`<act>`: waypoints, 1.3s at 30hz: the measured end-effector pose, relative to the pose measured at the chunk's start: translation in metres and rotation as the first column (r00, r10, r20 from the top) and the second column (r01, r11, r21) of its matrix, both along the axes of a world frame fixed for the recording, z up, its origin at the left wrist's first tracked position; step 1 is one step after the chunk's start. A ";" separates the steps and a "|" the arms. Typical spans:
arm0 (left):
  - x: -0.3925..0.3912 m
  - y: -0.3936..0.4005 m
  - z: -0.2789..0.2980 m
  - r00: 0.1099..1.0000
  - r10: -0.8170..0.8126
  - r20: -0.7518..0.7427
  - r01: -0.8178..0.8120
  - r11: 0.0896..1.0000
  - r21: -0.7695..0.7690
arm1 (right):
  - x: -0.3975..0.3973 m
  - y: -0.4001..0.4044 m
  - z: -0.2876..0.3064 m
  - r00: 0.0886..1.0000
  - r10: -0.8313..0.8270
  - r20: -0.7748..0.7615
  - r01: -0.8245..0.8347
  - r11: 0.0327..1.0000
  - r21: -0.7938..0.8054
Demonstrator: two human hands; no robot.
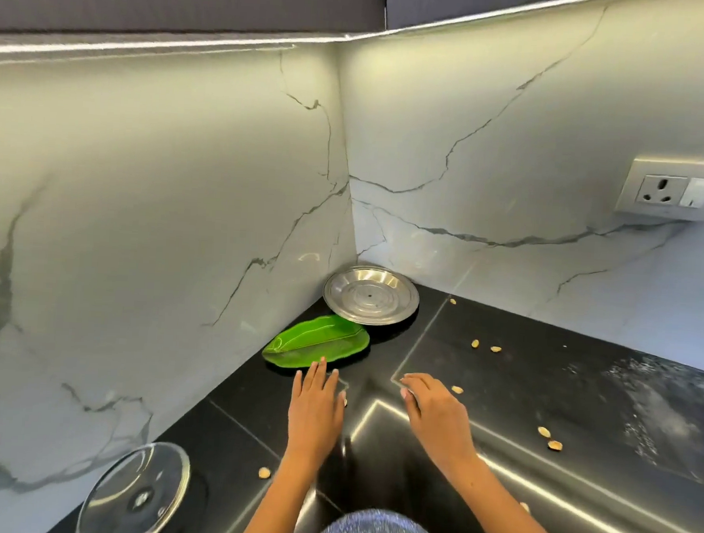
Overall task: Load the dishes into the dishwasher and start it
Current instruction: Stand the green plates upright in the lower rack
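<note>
Your left hand (pixel 316 404) lies flat at lower centre on the black polished stone counter (pixel 481 356), fingers straight and together, tips just short of the green leaf-shaped plate (pixel 316 344). Your right hand (pixel 436 411) rests beside it, fingers loosely curled, holding nothing. The round steel plate (pixel 371 295) sits behind the leaf plate, tight in the marble wall corner (pixel 347 183) (its rim overlaps the leaf tip). A clear glass lid (pixel 134 496) lies lower left. Scattered nut shells (pixel 548 437) dot the open counter at right.
</note>
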State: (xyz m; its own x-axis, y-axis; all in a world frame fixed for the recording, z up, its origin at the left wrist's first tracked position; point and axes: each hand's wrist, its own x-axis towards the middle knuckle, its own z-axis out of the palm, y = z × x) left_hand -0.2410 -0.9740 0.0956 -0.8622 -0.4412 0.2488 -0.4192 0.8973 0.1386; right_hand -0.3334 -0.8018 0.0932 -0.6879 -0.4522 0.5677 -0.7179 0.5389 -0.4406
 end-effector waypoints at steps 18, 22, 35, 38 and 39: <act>-0.094 -0.086 -0.056 0.982 -0.163 0.092 0.176 0.971 -0.162 | -0.023 0.010 -0.032 0.978 0.084 0.190 -0.097 0.993 0.062; -0.067 -0.065 -0.044 0.967 -0.240 0.084 0.251 0.957 -0.145 | -0.020 0.026 -0.024 0.977 0.097 0.190 -0.110 0.992 0.063; 0.018 0.105 0.035 0.627 -0.765 -0.143 0.670 0.624 -0.401 | 0.042 0.135 0.022 0.986 0.160 -0.046 -0.148 0.968 0.201; 0.028 0.160 0.048 0.533 -0.829 -0.169 0.714 0.548 -0.436 | 0.067 0.187 0.026 0.993 0.053 -0.104 -0.034 0.983 0.181; 0.032 0.181 0.050 0.495 -0.850 -0.182 0.732 0.521 -0.440 | 0.078 0.210 0.027 0.994 -0.010 -0.108 0.027 0.987 0.157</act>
State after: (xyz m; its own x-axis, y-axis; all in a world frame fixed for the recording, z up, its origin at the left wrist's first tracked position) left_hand -0.2093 -0.7926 0.1457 -0.6330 0.5238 0.5701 0.5141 0.8349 -0.1964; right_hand -0.2550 -0.5919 0.1204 -0.6366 -0.5297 0.5605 -0.7453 0.6092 -0.2709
